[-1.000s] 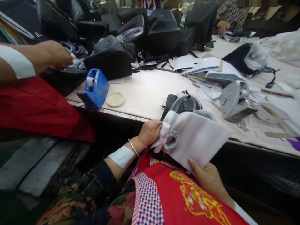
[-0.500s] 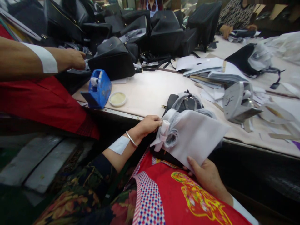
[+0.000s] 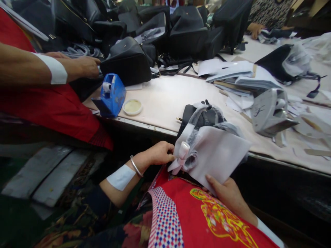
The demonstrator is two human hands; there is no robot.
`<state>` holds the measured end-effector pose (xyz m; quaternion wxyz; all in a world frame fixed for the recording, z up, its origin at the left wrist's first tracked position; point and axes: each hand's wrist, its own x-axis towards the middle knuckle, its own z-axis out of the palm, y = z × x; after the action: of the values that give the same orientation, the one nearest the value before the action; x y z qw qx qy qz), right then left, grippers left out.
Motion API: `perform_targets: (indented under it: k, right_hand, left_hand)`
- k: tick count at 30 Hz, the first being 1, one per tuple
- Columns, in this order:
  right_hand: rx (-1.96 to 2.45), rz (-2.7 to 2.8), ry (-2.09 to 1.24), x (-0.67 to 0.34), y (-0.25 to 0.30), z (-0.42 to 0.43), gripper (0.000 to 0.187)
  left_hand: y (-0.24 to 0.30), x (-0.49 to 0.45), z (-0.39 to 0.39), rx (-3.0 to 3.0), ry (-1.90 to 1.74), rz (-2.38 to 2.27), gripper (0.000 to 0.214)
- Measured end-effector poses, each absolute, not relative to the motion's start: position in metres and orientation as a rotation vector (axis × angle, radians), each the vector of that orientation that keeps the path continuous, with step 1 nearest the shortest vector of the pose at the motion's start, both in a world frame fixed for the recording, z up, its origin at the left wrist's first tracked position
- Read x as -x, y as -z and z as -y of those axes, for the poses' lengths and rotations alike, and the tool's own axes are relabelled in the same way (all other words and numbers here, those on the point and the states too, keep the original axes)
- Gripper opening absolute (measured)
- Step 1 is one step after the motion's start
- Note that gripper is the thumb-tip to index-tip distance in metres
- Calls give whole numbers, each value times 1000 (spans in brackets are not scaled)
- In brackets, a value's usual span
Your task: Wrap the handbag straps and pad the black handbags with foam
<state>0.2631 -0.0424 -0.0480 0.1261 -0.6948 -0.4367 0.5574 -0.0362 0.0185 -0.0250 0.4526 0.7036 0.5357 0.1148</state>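
A black handbag (image 3: 188, 115) leans from the table edge toward my lap, its handles (image 3: 196, 119) wrapped in clear plastic. A white sheet (image 3: 214, 148) covers its near side. On that sheet lie a pale bow-like piece (image 3: 182, 156) and a coil of plastic-wrapped strap (image 3: 191, 161). My left hand (image 3: 160, 153) is closed at the left edge of the white wrapping, beside the bow; its fingertips are partly hidden. With the thumb on top, my right hand (image 3: 230, 194) grips the sheet's lower edge; the other fingers are hidden beneath.
A blue tape dispenser (image 3: 112, 96) and a round dish (image 3: 132, 106) stand at the left table edge. To the right are a grey tape dispenser (image 3: 270, 112) and stacked paper (image 3: 232, 74). Black bags (image 3: 188, 34) crowd the back. A co-worker's arm (image 3: 77, 67) reaches in at left.
My left hand has moved down and slightly left along the edge of the wrapping. The bow has shifted slightly down. My right hand keeps its hold. The co-worker's hand at left has moved slightly.
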Motion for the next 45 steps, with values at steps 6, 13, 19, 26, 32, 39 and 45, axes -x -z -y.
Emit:
perform_targets:
  k: [6, 13, 19, 26, 32, 39, 45]
  right_hand:
    - [2097, 1315, -1507, -269, 47, 42, 44]
    - [2207, 1250, -1432, -273, 46, 42, 48]
    - [2100, 1544, -1164, -282, 30, 47, 45]
    - [1794, 1692, -846, -315, 8, 47, 43]
    - [1684, 1759, -560, -318, 25, 35, 28]
    - [1464, 1891, -416, -314, 25, 31, 28]
    - [1628, 1944, -465, -305, 17, 21, 41]
  left_hand:
    - [-4, 32, -34, -2121, -113, -1267, 10]
    - [-1, 33, -30, -1932, -154, -1297, 8]
    - [-3, 30, -9, -1995, 72, -1464, 18]
    - [-57, 13, -22, -2476, -363, -1597, 22]
    - [-51, -80, -19, -2781, -321, -617, 18]
    - [-51, -132, -42, -2970, -213, -543, 54]
    - [-46, -124, -59, -3014, -79, -723, 28]
